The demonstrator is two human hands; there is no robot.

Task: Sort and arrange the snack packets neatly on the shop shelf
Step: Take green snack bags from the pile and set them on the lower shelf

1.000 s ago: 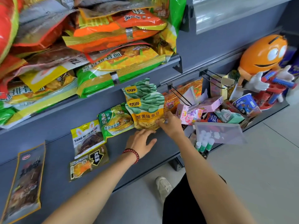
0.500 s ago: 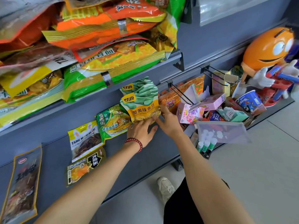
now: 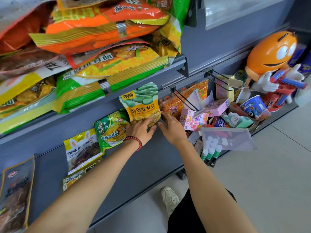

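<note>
The bean packet [image 3: 143, 105] is being stood upright against the back wall of the lower shelf [image 3: 151, 158], at the right end of a loose row. The left hand [image 3: 139, 130] is spread flat, fingers pressed on the packet's lower edge, nothing gripped. The right hand [image 3: 171, 126] is open with fingers extended, just beside the packet's lower right corner; whether it touches the packet cannot be told.

Left of the bean packet a green noodle packet [image 3: 111, 130] is partly overlapped by it, then a yellow Tang packet [image 3: 82, 148], then a small dark packet [image 3: 75, 179] half hidden under the left forearm. A long brown packet [image 3: 15, 190] lies well apart at the far left. Big noodle bags [image 3: 107, 74] are heaped on the upper shelf. To the right, pink boxes [image 3: 195, 120], a clear pouch [image 3: 225, 138] and an orange figure [image 3: 271, 54] are crowded together.

Step in hand, as judged: placing and steadying the bean packet in the row. Sorting looks only partly done; spacing is uneven and packets overlap.

Next move likely calls for releasing gently so the packet is not tipped forward, then squaring the green noodle packet beside it, without overlap.
</note>
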